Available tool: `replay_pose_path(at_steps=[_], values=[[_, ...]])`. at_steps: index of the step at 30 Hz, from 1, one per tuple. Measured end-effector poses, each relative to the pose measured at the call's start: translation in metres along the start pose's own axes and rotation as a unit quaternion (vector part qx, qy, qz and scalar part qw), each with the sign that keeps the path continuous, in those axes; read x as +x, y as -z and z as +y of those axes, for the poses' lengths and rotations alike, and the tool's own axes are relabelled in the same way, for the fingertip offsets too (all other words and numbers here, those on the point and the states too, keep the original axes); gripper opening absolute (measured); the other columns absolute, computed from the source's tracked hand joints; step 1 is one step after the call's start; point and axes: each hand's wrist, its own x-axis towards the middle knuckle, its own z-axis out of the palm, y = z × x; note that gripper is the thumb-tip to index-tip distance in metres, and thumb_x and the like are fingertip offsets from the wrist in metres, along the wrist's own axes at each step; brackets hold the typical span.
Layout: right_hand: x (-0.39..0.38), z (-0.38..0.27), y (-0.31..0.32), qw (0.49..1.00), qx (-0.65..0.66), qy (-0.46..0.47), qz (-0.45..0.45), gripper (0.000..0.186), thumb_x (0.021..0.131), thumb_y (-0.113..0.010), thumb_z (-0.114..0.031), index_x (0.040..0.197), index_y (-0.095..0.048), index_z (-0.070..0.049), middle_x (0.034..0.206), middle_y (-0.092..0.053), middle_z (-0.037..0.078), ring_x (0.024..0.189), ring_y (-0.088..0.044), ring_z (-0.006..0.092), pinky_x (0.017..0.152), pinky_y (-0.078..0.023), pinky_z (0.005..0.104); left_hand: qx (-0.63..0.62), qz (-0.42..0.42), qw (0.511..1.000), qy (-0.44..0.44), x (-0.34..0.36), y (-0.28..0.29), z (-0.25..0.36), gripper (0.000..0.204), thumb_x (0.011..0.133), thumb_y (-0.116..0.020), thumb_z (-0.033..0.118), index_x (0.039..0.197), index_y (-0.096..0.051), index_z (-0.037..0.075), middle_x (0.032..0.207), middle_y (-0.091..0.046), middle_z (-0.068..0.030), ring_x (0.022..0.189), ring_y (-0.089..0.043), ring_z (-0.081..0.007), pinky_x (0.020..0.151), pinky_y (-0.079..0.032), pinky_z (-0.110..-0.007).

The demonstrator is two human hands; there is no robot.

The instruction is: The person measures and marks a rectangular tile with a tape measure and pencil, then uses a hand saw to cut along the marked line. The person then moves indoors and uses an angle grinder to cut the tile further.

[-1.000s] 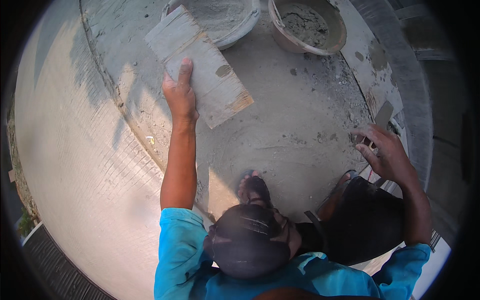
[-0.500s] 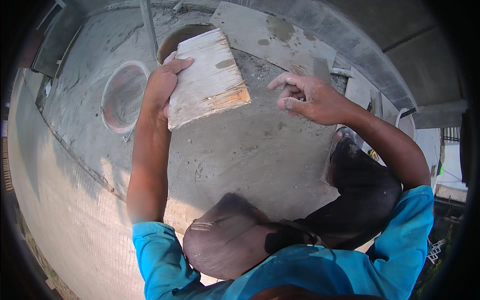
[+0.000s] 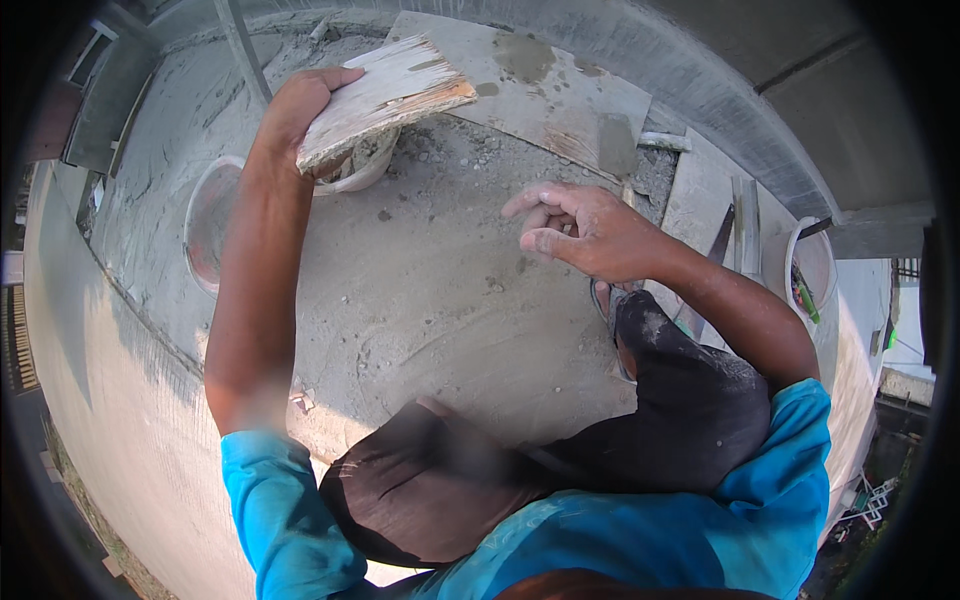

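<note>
My left hand (image 3: 300,105) grips a pale board (image 3: 385,92) by its left edge, with the thumb lying on top. Splintered wood shows along the board's right and near edges, so it looks like a piece of plywood. Beneath the board sits a bucket (image 3: 372,178), mostly hidden by it; grey material shows inside the rim. Over the grey mortar floor (image 3: 430,270), my right hand (image 3: 590,225) hangs in the air, dusty with cement. Its index finger is stretched out, the others are loosely curled, and nothing is held.
A second bucket (image 3: 205,230) stands left of my left forearm. A large stained board (image 3: 530,85) lies at the far side by the wall. On the right are a white bucket (image 3: 808,265) with tools and a saw-like blade (image 3: 722,235). An upright post (image 3: 240,45) rises at the far left.
My left hand has moved the board away and to the left, tilting it flatter. The bucket's near rim now shows below it. My right hand has shifted slightly left and nearer.
</note>
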Motion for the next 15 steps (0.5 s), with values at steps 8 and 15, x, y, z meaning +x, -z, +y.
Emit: replay_pose_path(at_steps=[8,15], values=[[-0.038,0.052,0.053,0.979,0.151,-0.02,0.134,0.043,0.102,-0.058,-0.035,0.132,-0.056,-0.004,0.099,-0.066,0.007,0.082,-0.063,0.0123,0.071,-0.053,0.0285,0.0,-0.055,0.992,-0.114,0.007,-0.099,-0.017,0.057,0.097,-0.058,0.013,0.147,-0.036,-0.007,0.13,-0.057,-0.0249,0.106,-0.067,-0.0257,0.081,-0.06,-0.034],[-0.046,0.113,0.11,0.888,0.307,-0.015,0.341,0.064,0.098,-0.056,-0.057,0.136,-0.05,-0.005,0.109,-0.064,0.01,0.087,-0.064,0.0139,0.066,-0.054,0.0272,0.127,-0.17,0.969,-0.126,0.002,-0.198,-0.069,0.069,0.096,-0.068,0.022,0.149,-0.033,-0.003,0.135,-0.055,-0.021,0.12,-0.059,-0.0237,0.099,-0.05,-0.034]])
